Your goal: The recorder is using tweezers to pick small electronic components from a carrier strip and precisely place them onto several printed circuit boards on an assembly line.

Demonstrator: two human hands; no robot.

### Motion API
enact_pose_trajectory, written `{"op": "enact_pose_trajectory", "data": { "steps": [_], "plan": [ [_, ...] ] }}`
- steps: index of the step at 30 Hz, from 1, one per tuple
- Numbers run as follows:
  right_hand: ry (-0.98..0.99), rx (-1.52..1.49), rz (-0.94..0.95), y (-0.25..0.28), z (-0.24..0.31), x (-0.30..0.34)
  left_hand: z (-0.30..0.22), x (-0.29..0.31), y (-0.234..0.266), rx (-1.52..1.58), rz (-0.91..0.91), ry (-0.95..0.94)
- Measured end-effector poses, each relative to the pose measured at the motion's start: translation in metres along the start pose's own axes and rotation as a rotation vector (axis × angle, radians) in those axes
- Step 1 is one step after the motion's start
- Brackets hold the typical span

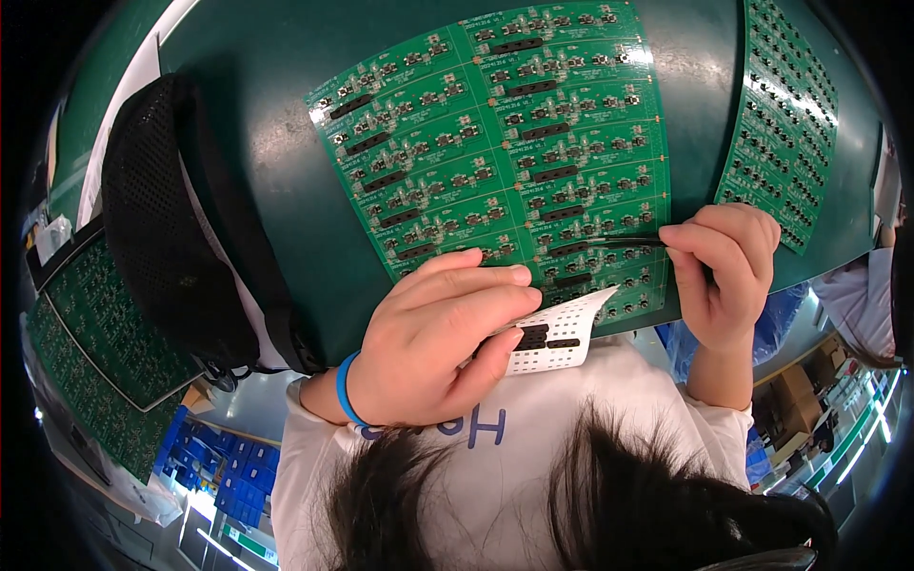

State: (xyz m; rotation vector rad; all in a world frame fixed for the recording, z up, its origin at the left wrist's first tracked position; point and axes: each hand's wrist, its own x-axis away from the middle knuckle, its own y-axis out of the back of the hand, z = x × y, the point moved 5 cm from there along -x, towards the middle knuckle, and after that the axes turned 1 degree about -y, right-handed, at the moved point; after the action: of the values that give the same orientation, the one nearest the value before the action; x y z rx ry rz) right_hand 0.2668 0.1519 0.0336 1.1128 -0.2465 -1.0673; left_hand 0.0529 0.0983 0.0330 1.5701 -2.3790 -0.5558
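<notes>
A large green circuit board panel (502, 157) lies in front of me, split into two columns of small boards, many with a black perforated strip. My left hand (438, 333), with a blue band at the wrist, rests at the panel's near edge. Its thumb and fingers pinch a white backing sheet (557, 362), curled upward, with several black strips (535, 336) on it. In my right hand (728, 262) is a pair of dark tweezers (633, 242), held between thumb and index finger. The tips point left, by a black strip (571, 247) on the right column; whether they grip it I cannot tell.
Another green panel (785, 124) lies at the right side of the dark green table (286, 143). A black mesh item with a strap (162, 209) sits at the left. Beyond it are more boards (95, 352). Blue bins (243, 476) stand at lower left. Another person's sleeve (857, 295) shows far right.
</notes>
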Motion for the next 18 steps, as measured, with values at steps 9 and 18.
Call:
{"op": "enact_pose_trajectory", "data": {
  "steps": [9,18],
  "plan": [
    [-0.006,-0.022,0.041,0.0013,0.0012,-0.002,-0.0012,0.0005,0.0003,0.005,0.016,0.003],
    [-0.023,0.004,0.039,0.0005,0.0052,-0.0041,-0.002,0.0026,0.0051,0.013,0.022,-0.003]
  ]
}}
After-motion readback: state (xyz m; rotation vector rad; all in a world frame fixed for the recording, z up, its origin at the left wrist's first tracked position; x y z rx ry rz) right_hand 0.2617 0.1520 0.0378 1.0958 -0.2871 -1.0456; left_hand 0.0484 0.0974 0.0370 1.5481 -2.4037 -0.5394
